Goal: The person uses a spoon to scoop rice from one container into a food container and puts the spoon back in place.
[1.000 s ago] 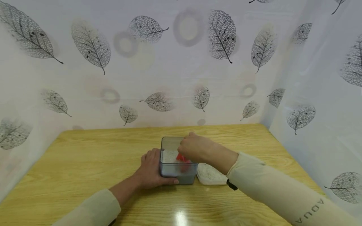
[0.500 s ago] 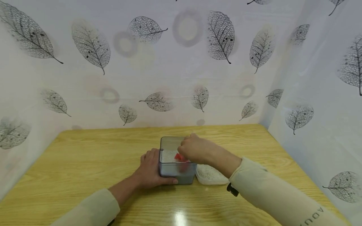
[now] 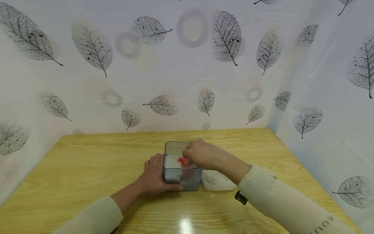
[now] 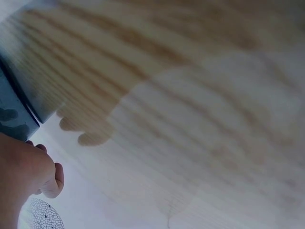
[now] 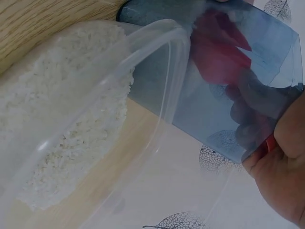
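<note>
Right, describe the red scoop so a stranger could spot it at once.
On the wooden table, find the see-through grey box that the left hand holds. The scoop dips into it, gripped by the right hand, which reaches in at the top. Its bright red sets it apart from the grey box and the colourless tub of rice beside that box.

two hands, one red scoop, one tinted box, one clear tub, two sleeves, one table
</note>
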A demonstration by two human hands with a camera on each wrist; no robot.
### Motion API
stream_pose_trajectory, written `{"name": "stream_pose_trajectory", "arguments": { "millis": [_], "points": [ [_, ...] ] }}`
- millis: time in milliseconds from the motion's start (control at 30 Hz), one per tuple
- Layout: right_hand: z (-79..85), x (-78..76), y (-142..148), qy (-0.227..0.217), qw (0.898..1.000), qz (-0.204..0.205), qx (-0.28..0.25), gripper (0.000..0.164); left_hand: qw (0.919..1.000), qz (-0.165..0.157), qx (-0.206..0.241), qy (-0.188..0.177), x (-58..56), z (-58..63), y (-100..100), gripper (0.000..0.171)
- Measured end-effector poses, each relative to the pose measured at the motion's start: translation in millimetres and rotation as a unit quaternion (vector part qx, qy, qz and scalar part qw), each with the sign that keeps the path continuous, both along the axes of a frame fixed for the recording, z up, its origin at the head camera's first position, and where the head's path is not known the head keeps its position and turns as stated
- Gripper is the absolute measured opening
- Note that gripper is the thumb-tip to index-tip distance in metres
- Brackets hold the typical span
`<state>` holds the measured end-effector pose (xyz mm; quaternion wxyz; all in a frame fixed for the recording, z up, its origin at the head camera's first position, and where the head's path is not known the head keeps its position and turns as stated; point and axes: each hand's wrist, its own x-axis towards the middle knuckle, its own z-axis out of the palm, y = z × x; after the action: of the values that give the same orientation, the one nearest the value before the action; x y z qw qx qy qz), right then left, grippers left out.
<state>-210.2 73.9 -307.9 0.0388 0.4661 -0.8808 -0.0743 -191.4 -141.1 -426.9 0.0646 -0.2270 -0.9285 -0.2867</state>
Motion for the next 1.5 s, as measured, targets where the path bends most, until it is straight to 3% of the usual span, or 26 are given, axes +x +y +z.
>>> {"name": "stream_pose_trajectory", "arguments": {
  "millis": [400, 833, 1500],
  "points": [
    [-4.1, -1.2, 2.3, -0.015, 0.999, -0.001, -0.035, 0.018, 1.0000, 0.000, 0.004, -0.007, -0.2, -1.5, -0.6, 0.106],
    [-9.2, -4.7, 5.2, -0.007, 0.997, 0.014, -0.077, 0.013, 0.9999, -0.002, 0.007, -0.007, -0.1, 0.2, 0.1, 0.105],
    [-9.5, -1.0, 5.0, -0.003, 0.996, -0.005, -0.090, 0.014, 0.9999, 0.000, 0.002, -0.011, -0.1, -1.9, -0.3, 0.107]
  ]
}}
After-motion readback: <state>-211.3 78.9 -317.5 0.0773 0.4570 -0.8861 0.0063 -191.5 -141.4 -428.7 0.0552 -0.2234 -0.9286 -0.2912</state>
